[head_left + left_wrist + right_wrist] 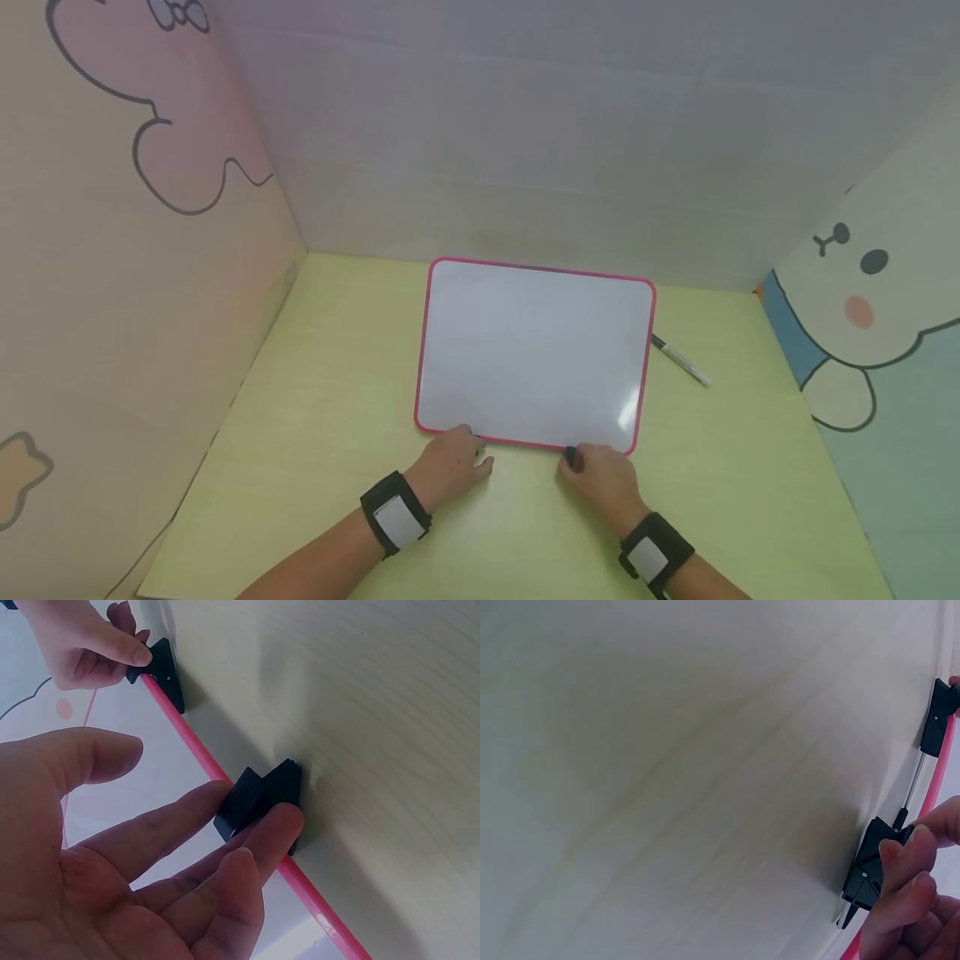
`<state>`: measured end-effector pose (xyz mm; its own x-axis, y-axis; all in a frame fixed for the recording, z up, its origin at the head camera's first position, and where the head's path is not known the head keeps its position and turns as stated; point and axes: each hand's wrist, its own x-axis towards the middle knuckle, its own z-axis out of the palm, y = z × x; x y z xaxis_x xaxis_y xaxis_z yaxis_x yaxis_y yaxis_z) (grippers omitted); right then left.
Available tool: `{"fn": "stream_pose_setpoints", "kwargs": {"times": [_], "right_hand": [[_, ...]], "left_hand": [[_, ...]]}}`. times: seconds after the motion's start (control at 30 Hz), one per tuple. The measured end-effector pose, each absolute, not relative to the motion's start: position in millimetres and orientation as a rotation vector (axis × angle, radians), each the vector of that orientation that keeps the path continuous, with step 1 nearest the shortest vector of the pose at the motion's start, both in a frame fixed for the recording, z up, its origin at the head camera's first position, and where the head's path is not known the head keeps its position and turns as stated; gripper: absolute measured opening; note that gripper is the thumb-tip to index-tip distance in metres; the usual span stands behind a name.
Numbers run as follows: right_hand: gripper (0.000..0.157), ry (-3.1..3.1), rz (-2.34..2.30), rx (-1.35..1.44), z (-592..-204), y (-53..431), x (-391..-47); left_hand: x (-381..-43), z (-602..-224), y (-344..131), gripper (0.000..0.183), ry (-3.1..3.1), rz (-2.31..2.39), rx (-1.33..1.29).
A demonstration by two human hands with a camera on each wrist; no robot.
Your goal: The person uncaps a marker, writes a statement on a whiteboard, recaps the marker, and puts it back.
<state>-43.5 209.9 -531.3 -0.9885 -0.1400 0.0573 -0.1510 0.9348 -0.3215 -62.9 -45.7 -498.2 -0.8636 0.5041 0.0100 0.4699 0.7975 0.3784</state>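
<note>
Pinching the right bracket point(864, 866), with the left hand point(448, 467) loosely spread against the left bracket point(262, 797), the right hand point(602, 483) meets the near edge of the blank board point(536, 354) on the table point(345, 350), both brackets apparently fitted, handling seemingly unfinished.

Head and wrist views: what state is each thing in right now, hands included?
Whiteboard: white face toward the head view, no writing visible
Marker: lying on the table, dark end toward the whiteboard; capped or not, cannot tell
Left hand: fingers bent about the left black fitting, thumb apart
Right hand: pinching the right black fitting
Left black fitting: at the whiteboard's near edge, held
Right black fitting: at the same edge, held
</note>
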Motion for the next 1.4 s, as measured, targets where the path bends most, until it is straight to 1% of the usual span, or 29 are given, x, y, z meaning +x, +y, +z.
{"fn": "stream_pose_setpoints", "kwargs": {"times": [0.4, 0.57, 0.67, 0.83, 1.07, 1.17, 1.27, 1.3, 1.33, 1.4], "right_hand": [[0.037, -3.099, 0.509, 0.210, -529, 212, -44], [0.039, -3.110, 0.463, 0.247, -527, 214, -45], [0.035, -3.093, 0.442, 0.250, -524, 217, -45], [0.029, -2.980, 0.434, 0.283, -515, 221, -44], [0.029, -2.761, 0.513, 0.256, -502, 234, -36], [0.024, -2.681, 0.546, 0.116, -502, 252, -44], [0.014, -2.661, 0.605, -0.152, -505, 285, -65], [0.013, -2.677, 0.627, -0.255, -507, 297, -74], [0.017, -2.705, 0.646, -0.346, -509, 309, -82], [0.030, -2.764, 0.651, -0.494, -514, 331, -98]], "left_hand": [[-66, -498, -52, 0.021, 2.822, 0.616, 0.849], [-69, -491, -59, 0.025, 2.742, 0.657, 0.854], [-72, -486, -64, 0.021, 2.709, 0.741, 0.840], [-85, -476, -79, 0.011, 2.709, 0.928, 0.730], [-108, -473, -111, 0.008, 2.855, 1.174, 0.470], [-113, -478, -122, 0.009, 2.864, 1.205, 0.422], [-112, -481, -131, 0.010, 2.858, 1.199, 0.381], [-112, -483, -133, 0.010, 2.860, 1.191, 0.369], [-111, -485, -136, 0.011, 2.864, 1.174, 0.358], [-110, -485, -140, 0.012, 2.870, 1.168, 0.339]]}}
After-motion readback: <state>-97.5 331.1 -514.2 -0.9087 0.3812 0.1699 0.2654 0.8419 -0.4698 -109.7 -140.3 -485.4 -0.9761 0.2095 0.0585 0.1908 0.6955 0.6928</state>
